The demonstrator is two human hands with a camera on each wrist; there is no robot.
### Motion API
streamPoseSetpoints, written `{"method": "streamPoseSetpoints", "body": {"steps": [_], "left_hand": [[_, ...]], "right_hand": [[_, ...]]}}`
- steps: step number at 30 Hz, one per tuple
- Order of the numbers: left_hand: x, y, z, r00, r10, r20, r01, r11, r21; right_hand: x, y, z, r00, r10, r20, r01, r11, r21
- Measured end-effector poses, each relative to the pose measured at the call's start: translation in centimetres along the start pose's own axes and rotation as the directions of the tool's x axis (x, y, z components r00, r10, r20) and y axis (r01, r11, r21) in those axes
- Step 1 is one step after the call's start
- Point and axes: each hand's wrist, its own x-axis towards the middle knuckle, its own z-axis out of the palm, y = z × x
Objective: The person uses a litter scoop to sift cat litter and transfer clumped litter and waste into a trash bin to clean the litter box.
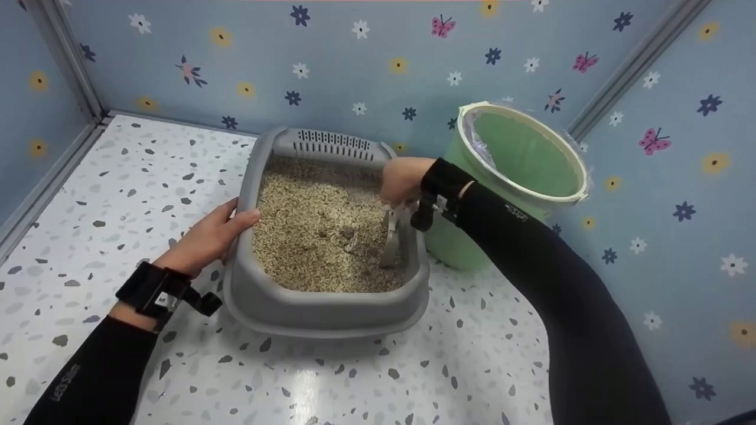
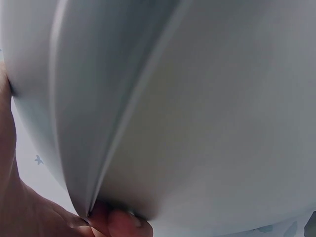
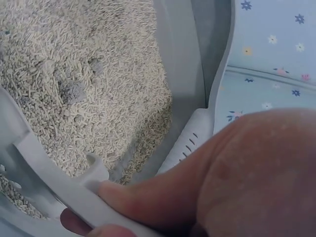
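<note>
A grey litter box (image 1: 328, 313) holds beige pellet litter (image 1: 295, 236), with darker clumps (image 1: 347, 232) near its middle. My left hand (image 1: 204, 239) grips the box's left side, thumb over the rim; the left wrist view shows fingertips (image 2: 129, 224) curled beneath the rim's edge. Over the right part of the box, my right hand (image 1: 404, 182) holds a light grey litter scoop (image 1: 390, 243) by its handle, the blade pointing down at the litter along the right wall. In the right wrist view the thumb lies along the scoop handle (image 3: 57, 180), and a clump (image 3: 73, 92) shows in the pellets.
Right behind the box stands a green bin (image 1: 466, 236) with a cream rim and a clear liner. Flower-patterned wall panels (image 1: 348, 53) enclose the back and sides. The speckled white floor (image 1: 307, 378) extends in front of the box.
</note>
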Motion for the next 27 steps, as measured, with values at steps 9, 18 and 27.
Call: {"method": "streamPoseSetpoints", "body": {"steps": [9, 18, 27], "left_hand": [[-0.1, -0.3, 0.0, 1.000, -0.001, -0.013, 0.001, 1.000, -0.010], [0.0, 0.0, 0.1, 1.000, -0.001, -0.004, 0.001, 1.000, -0.021], [-0.2, -0.1, 0.0, 1.000, 0.013, -0.001, -0.013, 0.999, -0.033]], "right_hand": [[-0.3, 0.4, 1.2, 0.974, 0.216, -0.064, -0.149, 0.832, 0.535], [-0.8, 0.6, 1.8, 0.955, 0.289, -0.067, -0.193, 0.776, 0.601], [-1.2, 1.2, 2.7, 0.960, 0.266, -0.082, -0.147, 0.735, 0.662]]}}
